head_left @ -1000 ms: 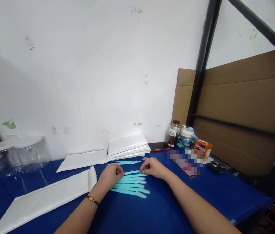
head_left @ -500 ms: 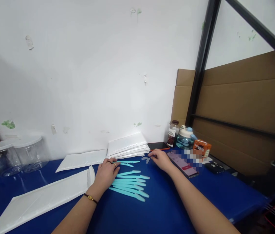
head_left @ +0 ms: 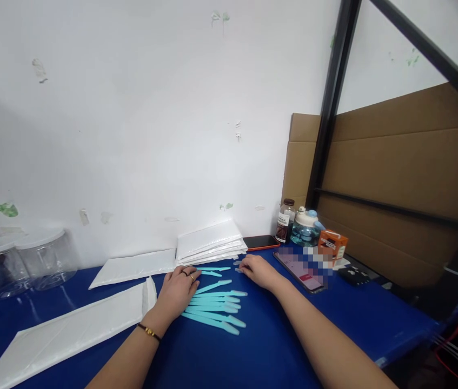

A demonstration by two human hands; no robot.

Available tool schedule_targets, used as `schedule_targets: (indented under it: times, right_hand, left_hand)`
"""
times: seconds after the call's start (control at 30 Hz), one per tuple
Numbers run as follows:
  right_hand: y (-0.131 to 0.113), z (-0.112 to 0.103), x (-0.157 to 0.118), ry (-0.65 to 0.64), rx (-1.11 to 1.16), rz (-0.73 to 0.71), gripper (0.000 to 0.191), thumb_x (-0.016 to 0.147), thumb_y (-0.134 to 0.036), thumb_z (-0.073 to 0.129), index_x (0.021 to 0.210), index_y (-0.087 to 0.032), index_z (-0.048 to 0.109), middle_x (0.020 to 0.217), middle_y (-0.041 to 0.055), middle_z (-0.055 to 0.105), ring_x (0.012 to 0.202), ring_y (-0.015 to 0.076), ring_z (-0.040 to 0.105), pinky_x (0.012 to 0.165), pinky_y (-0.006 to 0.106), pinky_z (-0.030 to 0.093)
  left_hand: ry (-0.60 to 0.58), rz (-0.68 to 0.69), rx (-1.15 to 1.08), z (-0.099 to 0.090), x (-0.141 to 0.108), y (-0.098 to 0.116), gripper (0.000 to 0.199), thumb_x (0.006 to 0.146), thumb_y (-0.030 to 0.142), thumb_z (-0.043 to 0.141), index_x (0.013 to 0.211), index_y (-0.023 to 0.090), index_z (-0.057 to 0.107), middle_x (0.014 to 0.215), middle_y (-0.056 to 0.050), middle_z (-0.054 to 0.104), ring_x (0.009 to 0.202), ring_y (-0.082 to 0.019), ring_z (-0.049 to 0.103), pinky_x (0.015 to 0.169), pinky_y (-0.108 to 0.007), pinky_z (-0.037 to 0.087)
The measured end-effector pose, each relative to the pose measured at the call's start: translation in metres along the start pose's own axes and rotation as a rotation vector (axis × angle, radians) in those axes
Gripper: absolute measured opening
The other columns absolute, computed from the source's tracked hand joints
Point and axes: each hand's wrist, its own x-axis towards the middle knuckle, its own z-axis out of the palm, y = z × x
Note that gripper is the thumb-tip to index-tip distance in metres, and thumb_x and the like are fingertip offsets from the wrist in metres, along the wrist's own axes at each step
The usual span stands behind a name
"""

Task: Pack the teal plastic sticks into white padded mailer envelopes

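Note:
Turquoise eyebrow razors [head_left: 216,296] lie fanned out on the blue table, heads toward the right. My left hand [head_left: 180,289] rests palm down over the left ends of the handles, its fingers slightly bent and its thumb apart. Two more razors [head_left: 214,269] reach out past its fingertips. To the right, my right hand [head_left: 255,268] has thumb and fingers pinched together at a small clear blade cap [head_left: 238,269], which is partly hidden by the fingertips. Another small clear piece [head_left: 236,262] lies just behind them.
White padded mailers [head_left: 208,243] are stacked by the wall; a long mailer [head_left: 78,329] lies at left near clear tubs [head_left: 46,259]. On the right are two phones [head_left: 299,273], a brown-capped bottle [head_left: 284,222], a water jug [head_left: 305,231] and an orange box [head_left: 331,247].
My right hand has moved slightly left and its fingers have come down over the small clear caps. My left hand keeps its place on the razors. The view has shifted slightly.

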Motion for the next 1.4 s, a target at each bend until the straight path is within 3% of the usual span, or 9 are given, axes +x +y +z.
schedule_targets:
  times: [0.3, 0.47, 0.7, 1.03, 1.17, 1.23, 1.3, 1.4]
  right_hand:
    - [-0.016, 0.009, -0.001, -0.007, 0.148, -0.056, 0.018, 0.076, -0.008, 0.053, 0.080, -0.018, 0.067, 0.080, 0.0020, 0.061, 0.072, 0.0123, 0.055, 0.067, 0.021, 0.041]
    - [-0.020, 0.016, 0.001, -0.049, 0.324, 0.013, 0.012, 0.076, -0.012, 0.056, 0.083, -0.017, 0.064, 0.071, -0.0007, 0.061, 0.062, 0.0103, 0.053, 0.057, 0.018, 0.039]
    - [-0.022, 0.018, 0.002, -0.055, 0.371, 0.008, 0.010, 0.075, -0.018, 0.058, 0.077, -0.018, 0.067, 0.066, -0.0019, 0.062, 0.058, 0.0098, 0.051, 0.054, 0.018, 0.037]
    - [-0.033, 0.022, 0.002, -0.089, 0.344, -0.044, 0.013, 0.076, -0.017, 0.057, 0.079, -0.017, 0.069, 0.066, -0.0003, 0.063, 0.058, 0.0112, 0.054, 0.054, 0.019, 0.039]
    - [-0.016, 0.014, 0.005, 0.183, 0.190, -0.026, 0.022, 0.079, -0.012, 0.050, 0.089, -0.018, 0.069, 0.090, 0.0051, 0.065, 0.083, 0.0161, 0.058, 0.078, 0.025, 0.044]
    - [-0.004, 0.008, 0.004, 0.267, 0.108, 0.009, 0.030, 0.079, -0.006, 0.046, 0.098, -0.018, 0.066, 0.101, 0.0070, 0.063, 0.095, 0.0176, 0.055, 0.087, 0.028, 0.041]
    - [0.004, 0.004, 0.004, 0.229, 0.031, 0.020, 0.036, 0.078, -0.005, 0.045, 0.104, -0.019, 0.064, 0.108, 0.0070, 0.061, 0.101, 0.0185, 0.053, 0.090, 0.029, 0.039]
    - [0.006, 0.004, 0.003, 0.092, -0.071, 0.014, 0.032, 0.079, -0.009, 0.047, 0.103, -0.021, 0.066, 0.106, 0.0058, 0.062, 0.099, 0.0194, 0.053, 0.088, 0.029, 0.039]
  left_hand:
    - [-0.103, -0.146, -0.157, -0.003, 0.006, 0.002, 0.014, 0.079, 0.031, 0.051, 0.083, 0.025, 0.063, 0.081, 0.001, 0.064, 0.086, -0.017, 0.057, 0.068, -0.026, 0.036]
    - [-0.118, -0.185, -0.204, -0.001, 0.007, 0.002, 0.014, 0.077, 0.029, 0.051, 0.078, 0.022, 0.063, 0.080, 0.001, 0.065, 0.080, -0.015, 0.058, 0.062, -0.023, 0.035]
    - [-0.092, -0.149, -0.251, 0.002, 0.007, 0.008, 0.014, 0.077, 0.029, 0.051, 0.078, 0.023, 0.063, 0.076, 0.001, 0.065, 0.078, -0.015, 0.057, 0.061, -0.023, 0.035]
    - [-0.063, -0.083, -0.257, 0.006, 0.006, 0.016, 0.016, 0.078, 0.030, 0.052, 0.080, 0.022, 0.065, 0.084, 0.000, 0.066, 0.086, -0.017, 0.056, 0.073, -0.026, 0.040]
    - [0.026, -0.035, -0.142, 0.008, 0.003, 0.010, 0.033, 0.085, 0.038, 0.043, 0.113, 0.028, 0.057, 0.124, -0.002, 0.055, 0.116, -0.022, 0.043, 0.091, -0.036, 0.036]
    - [-0.006, -0.020, -0.106, 0.010, 0.001, 0.006, 0.041, 0.088, 0.044, 0.035, 0.125, 0.031, 0.049, 0.137, -0.001, 0.043, 0.126, -0.024, 0.033, 0.097, -0.041, 0.032]
    - [-0.055, -0.015, -0.095, 0.012, 0.000, 0.003, 0.044, 0.090, 0.047, 0.028, 0.128, 0.032, 0.045, 0.140, -0.001, 0.040, 0.129, -0.024, 0.029, 0.100, -0.045, 0.028]
    - [-0.055, -0.013, -0.098, 0.013, 0.000, 0.002, 0.042, 0.090, 0.046, 0.030, 0.126, 0.033, 0.047, 0.133, -0.001, 0.048, 0.126, -0.023, 0.034, 0.099, -0.045, 0.027]
